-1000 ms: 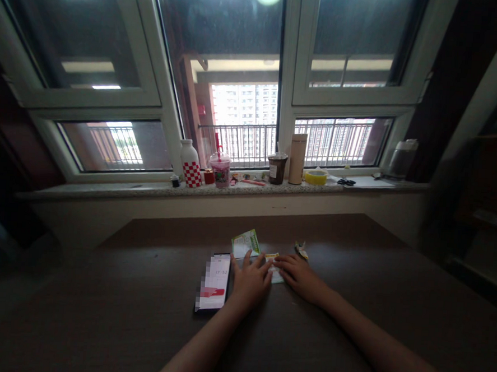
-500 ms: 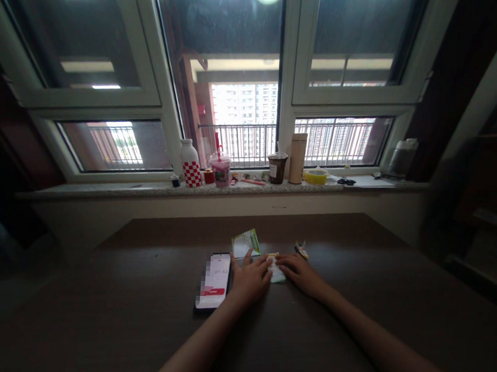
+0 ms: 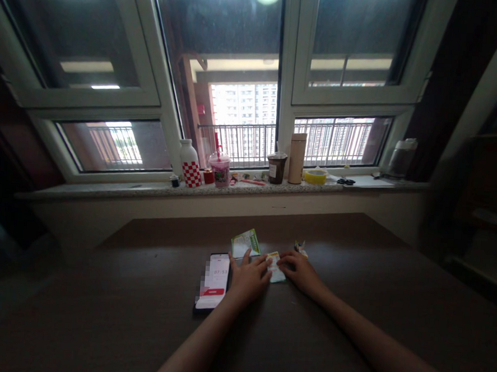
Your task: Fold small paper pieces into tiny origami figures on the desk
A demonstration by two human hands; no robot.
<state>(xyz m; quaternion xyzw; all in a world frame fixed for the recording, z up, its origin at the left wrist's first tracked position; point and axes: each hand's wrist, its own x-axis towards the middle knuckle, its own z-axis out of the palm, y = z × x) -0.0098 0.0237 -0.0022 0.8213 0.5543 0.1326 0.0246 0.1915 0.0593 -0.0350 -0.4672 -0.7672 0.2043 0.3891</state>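
A small white, green-edged piece of printed paper [image 3: 276, 271] lies on the dark table between my two hands. My left hand [image 3: 247, 278] rests flat with its fingers spread, the fingertips on the paper's left side. From the right, my right hand [image 3: 300, 272] has its fingers bent and drawn together on the paper's upper right edge. A larger green and white printed card [image 3: 245, 244] lies just beyond my left hand. Beside that hand's thumb is a phone [image 3: 215, 285] with a lit timer screen. A small crumpled wrapper [image 3: 301, 249] sits behind my right hand.
The brown table [image 3: 118, 313] ends before a window sill [image 3: 248, 189]. On the sill stand a checkered bottle [image 3: 191, 165], a pink drink cup [image 3: 220, 167], a dark drink cup [image 3: 277, 168], a tan flask [image 3: 297, 158], yellow tape [image 3: 315, 176] and black scissors [image 3: 346, 182].
My right hand's fingers have bent more and shifted slightly up along the paper, showing more of it. My left hand has barely moved. The phone's timer has advanced.
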